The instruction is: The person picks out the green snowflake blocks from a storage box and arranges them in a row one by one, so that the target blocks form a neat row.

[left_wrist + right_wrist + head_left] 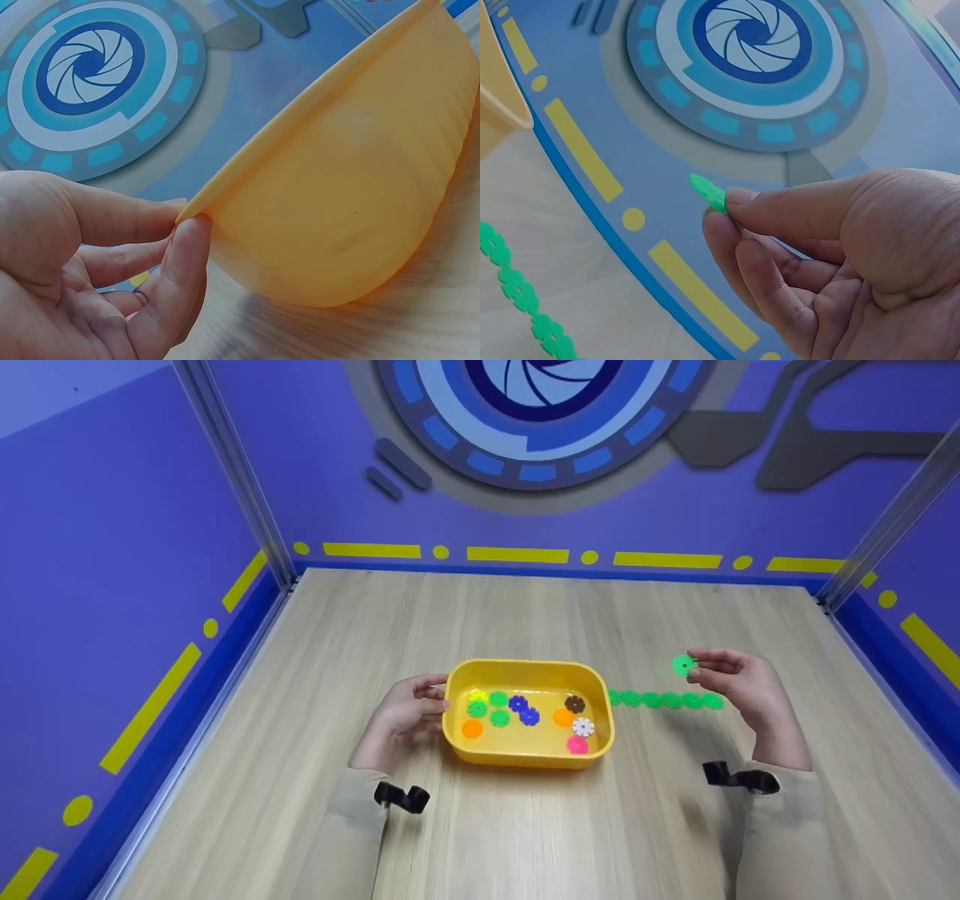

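Note:
A yellow plastic basin (pixel 529 757) stands on the table, with loose snowflake building discs in several colours inside. My left hand (pixel 409 709) pinches its left rim between thumb and fingers; the left wrist view shows the thumb and a fingertip meeting at the edge of the basin (pixel 337 187). Between the thumb and fingers of my right hand (pixel 739 682) is one green snowflake disc (pixel 683 665), raised above the table and seen nearly edge-on in the right wrist view. Just below that hand lies a chain of joined green discs (pixel 664 700), running right from the basin's side.
In the basin are green discs (pixel 499 718), blue discs (pixel 529 715), an orange disc (pixel 472 728), a brown disc (pixel 574 704), a white disc (pixel 583 726) and a pink disc (pixel 577 745). Blue-purple panels (pixel 330 495) wall the wooden table (pixel 510 840) at the back and sides.

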The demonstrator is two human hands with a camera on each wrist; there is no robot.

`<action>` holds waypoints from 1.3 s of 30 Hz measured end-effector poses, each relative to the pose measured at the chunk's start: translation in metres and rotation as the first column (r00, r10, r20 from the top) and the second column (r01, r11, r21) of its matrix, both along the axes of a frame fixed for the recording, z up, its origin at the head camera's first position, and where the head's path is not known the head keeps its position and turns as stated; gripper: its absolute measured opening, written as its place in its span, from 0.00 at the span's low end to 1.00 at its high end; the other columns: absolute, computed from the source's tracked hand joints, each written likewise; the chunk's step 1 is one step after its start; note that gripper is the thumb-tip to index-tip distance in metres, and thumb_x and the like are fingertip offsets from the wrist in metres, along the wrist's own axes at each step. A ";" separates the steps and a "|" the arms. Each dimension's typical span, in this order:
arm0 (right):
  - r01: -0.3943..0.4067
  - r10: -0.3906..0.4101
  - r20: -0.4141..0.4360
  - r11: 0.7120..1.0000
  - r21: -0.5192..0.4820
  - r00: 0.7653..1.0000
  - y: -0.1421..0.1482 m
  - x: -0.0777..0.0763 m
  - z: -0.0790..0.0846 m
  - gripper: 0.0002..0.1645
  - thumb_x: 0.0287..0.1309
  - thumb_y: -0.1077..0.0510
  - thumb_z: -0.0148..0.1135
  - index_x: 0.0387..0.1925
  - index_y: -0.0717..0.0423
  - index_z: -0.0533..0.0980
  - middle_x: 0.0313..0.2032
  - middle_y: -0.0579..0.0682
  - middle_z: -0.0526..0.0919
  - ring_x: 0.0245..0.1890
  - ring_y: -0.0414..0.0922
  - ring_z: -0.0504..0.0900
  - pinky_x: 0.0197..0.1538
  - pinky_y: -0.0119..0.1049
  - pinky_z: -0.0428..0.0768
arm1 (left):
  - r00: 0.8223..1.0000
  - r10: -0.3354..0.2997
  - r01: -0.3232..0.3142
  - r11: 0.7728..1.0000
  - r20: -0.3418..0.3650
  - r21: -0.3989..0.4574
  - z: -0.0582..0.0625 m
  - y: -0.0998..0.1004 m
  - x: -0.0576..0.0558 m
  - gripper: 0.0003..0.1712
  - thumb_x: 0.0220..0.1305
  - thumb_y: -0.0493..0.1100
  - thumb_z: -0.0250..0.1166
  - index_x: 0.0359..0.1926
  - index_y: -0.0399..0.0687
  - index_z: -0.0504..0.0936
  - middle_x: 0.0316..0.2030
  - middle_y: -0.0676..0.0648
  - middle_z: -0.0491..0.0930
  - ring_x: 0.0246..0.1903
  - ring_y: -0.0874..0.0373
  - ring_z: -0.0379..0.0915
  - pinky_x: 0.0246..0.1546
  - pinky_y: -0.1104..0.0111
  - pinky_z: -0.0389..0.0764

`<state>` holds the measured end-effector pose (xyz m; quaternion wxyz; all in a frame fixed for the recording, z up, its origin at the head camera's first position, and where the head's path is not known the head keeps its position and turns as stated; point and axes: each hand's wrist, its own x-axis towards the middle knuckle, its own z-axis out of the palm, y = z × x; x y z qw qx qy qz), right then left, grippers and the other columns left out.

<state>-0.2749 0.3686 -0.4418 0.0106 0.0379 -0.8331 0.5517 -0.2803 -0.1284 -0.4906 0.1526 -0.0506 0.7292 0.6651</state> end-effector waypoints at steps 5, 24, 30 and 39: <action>0.031 -0.030 0.007 0.998 -0.049 1.000 0.011 0.001 0.000 0.25 0.69 0.59 0.65 0.63 0.67 0.76 0.38 0.30 0.86 0.39 0.29 0.86 0.46 0.20 0.84 | 1.000 -0.004 0.004 1.000 0.006 0.006 0.000 0.000 0.000 0.31 0.64 0.27 0.66 0.69 0.42 0.76 0.42 0.45 0.77 0.30 0.59 0.78 0.31 0.68 0.88; 0.176 -0.140 0.161 0.955 -0.240 0.977 0.046 -0.001 -0.019 0.15 0.65 0.63 0.67 0.50 0.44 0.84 0.33 0.34 0.87 0.35 0.31 0.88 0.42 0.20 0.85 | 1.000 -0.002 0.001 1.000 0.023 0.026 0.000 -0.001 0.000 0.32 0.64 0.26 0.66 0.69 0.41 0.75 0.40 0.47 0.76 0.28 0.60 0.77 0.27 0.71 0.86; 0.249 -0.199 0.219 0.939 -0.236 0.955 0.054 0.000 -0.031 0.15 0.66 0.63 0.66 0.47 0.40 0.84 0.32 0.32 0.86 0.34 0.29 0.87 0.40 0.20 0.84 | 1.000 -0.007 0.006 0.999 0.026 0.035 -0.001 -0.001 -0.001 0.32 0.64 0.26 0.65 0.70 0.41 0.74 0.41 0.47 0.75 0.29 0.60 0.76 0.27 0.72 0.85; 0.374 -0.313 0.279 0.906 -0.200 0.908 0.063 -0.004 -0.047 0.21 0.66 0.69 0.62 0.38 0.35 0.84 0.28 0.29 0.85 0.30 0.28 0.85 0.37 0.22 0.84 | 1.000 -0.004 0.003 1.000 0.027 0.030 0.000 0.000 -0.001 0.32 0.64 0.27 0.66 0.69 0.41 0.75 0.40 0.47 0.75 0.29 0.59 0.76 0.27 0.71 0.85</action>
